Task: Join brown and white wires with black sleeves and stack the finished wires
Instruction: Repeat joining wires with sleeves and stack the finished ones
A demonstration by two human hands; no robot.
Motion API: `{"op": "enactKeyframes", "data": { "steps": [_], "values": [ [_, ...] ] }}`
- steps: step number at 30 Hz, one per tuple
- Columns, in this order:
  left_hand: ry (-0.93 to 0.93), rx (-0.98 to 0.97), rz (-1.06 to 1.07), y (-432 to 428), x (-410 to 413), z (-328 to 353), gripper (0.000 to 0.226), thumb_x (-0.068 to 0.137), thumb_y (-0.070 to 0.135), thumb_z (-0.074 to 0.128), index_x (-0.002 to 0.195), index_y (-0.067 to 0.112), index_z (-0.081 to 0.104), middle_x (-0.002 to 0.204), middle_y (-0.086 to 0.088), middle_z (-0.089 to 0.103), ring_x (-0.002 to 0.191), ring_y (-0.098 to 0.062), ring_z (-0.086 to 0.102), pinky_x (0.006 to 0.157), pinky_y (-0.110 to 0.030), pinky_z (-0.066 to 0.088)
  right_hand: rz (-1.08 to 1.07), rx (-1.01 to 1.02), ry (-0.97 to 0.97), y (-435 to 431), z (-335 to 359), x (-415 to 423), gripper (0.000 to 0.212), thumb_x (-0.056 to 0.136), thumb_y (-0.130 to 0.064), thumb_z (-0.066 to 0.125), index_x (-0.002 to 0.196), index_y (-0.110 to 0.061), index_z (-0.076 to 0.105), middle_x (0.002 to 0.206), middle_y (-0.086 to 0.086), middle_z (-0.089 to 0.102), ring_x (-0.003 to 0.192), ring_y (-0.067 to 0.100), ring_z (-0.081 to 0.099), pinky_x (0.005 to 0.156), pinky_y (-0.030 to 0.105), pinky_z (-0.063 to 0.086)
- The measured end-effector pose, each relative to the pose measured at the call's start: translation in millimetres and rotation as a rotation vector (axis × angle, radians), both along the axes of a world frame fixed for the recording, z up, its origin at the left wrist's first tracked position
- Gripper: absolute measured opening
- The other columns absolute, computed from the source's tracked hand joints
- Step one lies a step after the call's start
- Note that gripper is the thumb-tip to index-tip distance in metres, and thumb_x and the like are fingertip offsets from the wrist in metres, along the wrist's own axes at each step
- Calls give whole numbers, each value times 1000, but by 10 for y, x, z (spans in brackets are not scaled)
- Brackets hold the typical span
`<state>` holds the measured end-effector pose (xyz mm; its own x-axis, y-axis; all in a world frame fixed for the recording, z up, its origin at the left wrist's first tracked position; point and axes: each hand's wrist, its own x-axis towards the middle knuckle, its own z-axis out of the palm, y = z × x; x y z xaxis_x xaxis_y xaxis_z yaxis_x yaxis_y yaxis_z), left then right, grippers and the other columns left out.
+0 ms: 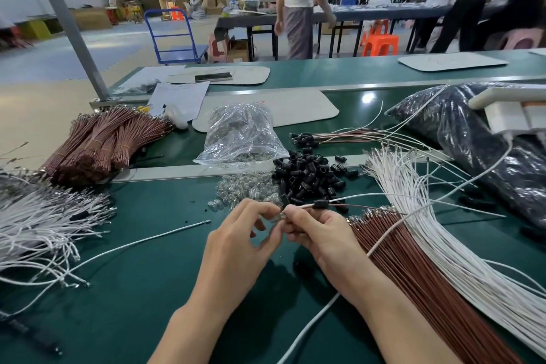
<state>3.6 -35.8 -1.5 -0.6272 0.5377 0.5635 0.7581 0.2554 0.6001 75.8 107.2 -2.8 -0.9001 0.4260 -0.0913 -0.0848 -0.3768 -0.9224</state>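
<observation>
Head view, both hands (280,224) pinching a sleeved wire (320,204), black sleeves (307,174) heaped just beyond.

We see a smooth green table (153,289) with a faint sheen, matt black plastic sleeves (307,174), and a crinkled, glossy clear plastic bag (239,136). The white wires (461,260) look matt (their tips glint like metal); the brown wires (437,284) look smooth.

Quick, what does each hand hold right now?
Left hand: pinched shut on a small clear piece.
Right hand: shut on the white wire with a black sleeve.
</observation>
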Motion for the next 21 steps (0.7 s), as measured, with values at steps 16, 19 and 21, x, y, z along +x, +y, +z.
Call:
{"op": "enactKeyframes", "data": {
  "steps": [16,19,21],
  "values": [
    [-16,47,28,-14,-37,-26,11,91,36,66,97,37,58,94,18,62,82,-6,61,71,-28,51,-15,-124,27,-4,49,-9,56,69,-46,84,111,-12,72,93,9,75,75,16,71,64,22,56],
    [-26,80,36,-24,-65,-30,7,93,45,59,97,39,57,93,17,62,83,-9,62,72,-29,51,-88,-194,41,31,80,-1,56,73,-51,74,114,-12,69,91,9,74,71,17,69,60,26,57],
    [-36,91,42,-29,-81,-32,9,93,49,57,97,41,56,95,18,62,84,-10,63,73,-26,50,-127,-225,68,72,94,26,41,80,-46,69,107,-16,75,90,9,73,69,16,68,59,27,57]
  ]
}}
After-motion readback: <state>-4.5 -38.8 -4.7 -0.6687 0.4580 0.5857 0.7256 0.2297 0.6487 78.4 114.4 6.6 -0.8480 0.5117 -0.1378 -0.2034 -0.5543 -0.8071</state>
